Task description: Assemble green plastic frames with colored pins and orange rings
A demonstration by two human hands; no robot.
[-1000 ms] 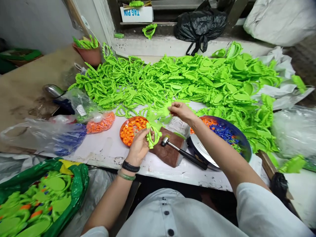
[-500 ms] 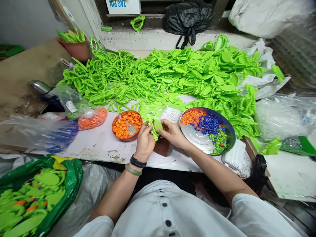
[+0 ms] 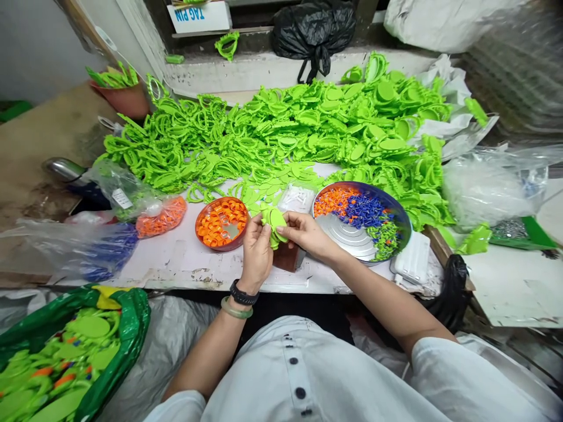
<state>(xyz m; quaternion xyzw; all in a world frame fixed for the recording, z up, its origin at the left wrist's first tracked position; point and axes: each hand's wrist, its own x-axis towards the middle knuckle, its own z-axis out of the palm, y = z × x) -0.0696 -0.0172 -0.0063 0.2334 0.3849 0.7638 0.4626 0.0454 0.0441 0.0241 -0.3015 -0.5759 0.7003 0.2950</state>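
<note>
Between both hands is a green plastic piece with an oval face, held above a small brown block. My left hand grips its left side, the thumb on the front. My right hand pinches its right edge with thumb and fingertips. Just left of the hands stands a red round dish of orange rings. To the right, a round metal tin holds small orange, blue and green parts. A clear tray of white pieces sits behind my right hand.
A big heap of green plastic parts covers the back of the table. Plastic bags of orange parts and blue parts lie at left. A green sack of assembled pieces stands front left. A white case lies right of the tin.
The view has shifted a little. The green piece has turned so its oval face lies more squarely between my hands; both hands still hold it.
</note>
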